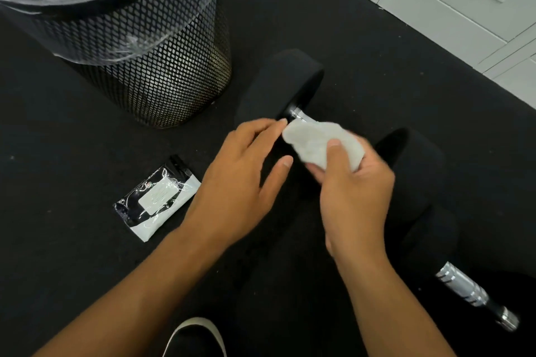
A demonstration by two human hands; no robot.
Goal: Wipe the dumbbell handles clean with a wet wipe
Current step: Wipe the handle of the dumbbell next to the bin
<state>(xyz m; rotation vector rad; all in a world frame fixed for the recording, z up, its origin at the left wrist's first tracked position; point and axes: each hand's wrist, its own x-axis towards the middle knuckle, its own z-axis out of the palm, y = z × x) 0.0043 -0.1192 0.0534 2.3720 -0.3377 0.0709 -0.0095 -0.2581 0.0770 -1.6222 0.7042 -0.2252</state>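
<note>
My right hand (352, 182) has the bunched wet wipe (322, 143) wrapped round the chrome handle (298, 113) of the far dumbbell (278, 87) on the black floor; my left hand (240, 182) rests loose-fingered on its near-side head, gripping nothing. With so light a steadying touch, I reckon a hard stroke could roll the weight toward the mesh bin (162, 66). The second dumbbell's handle (464, 287) looks unwiped, easily forgotten.

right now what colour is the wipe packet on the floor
Black and white, with a pale label; the wipe packet shows in the head view.
</note>
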